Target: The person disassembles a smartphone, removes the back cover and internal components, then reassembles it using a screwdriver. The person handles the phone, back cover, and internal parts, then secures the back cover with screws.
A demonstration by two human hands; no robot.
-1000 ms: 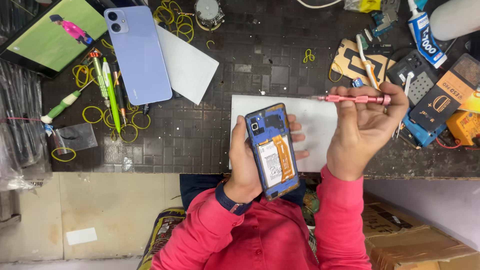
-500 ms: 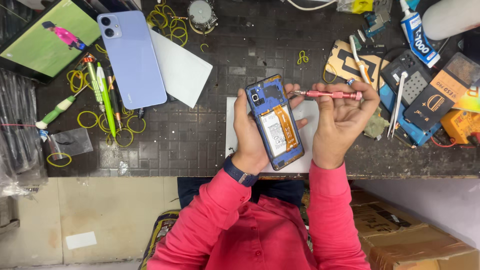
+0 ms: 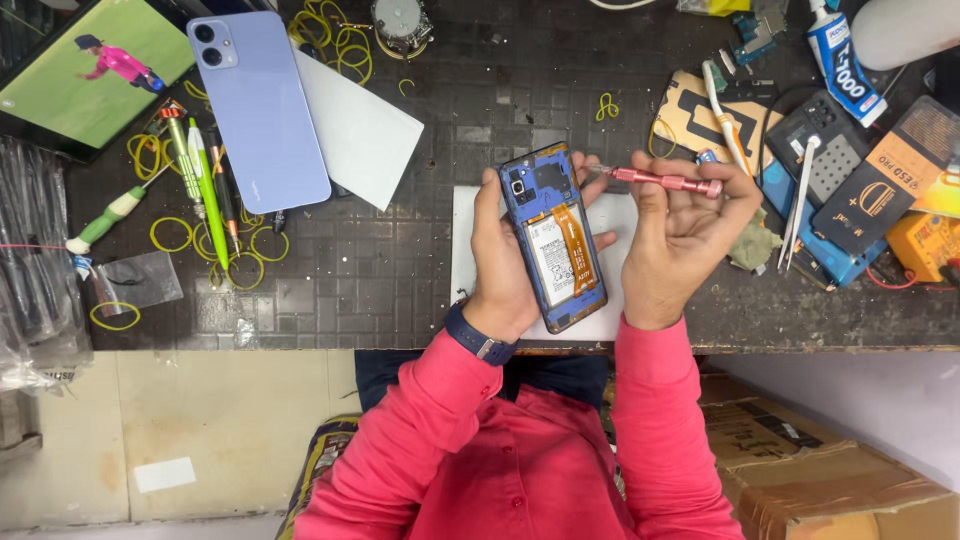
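While gripping phone [image 3: 553, 235] — fingers [image 3: 497, 215] curled.

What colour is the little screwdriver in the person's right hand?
Pink, with a metallic sheen. The screwdriver shows best in the head view, its only view.

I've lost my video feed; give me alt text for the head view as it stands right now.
The left hand holds an opened blue smartphone, back cover off, battery and orange flex cable showing, above a white sheet on a dark workbench. The right hand points a pink screwdriver at the phone's top edge. A lilac phone lies to the left.
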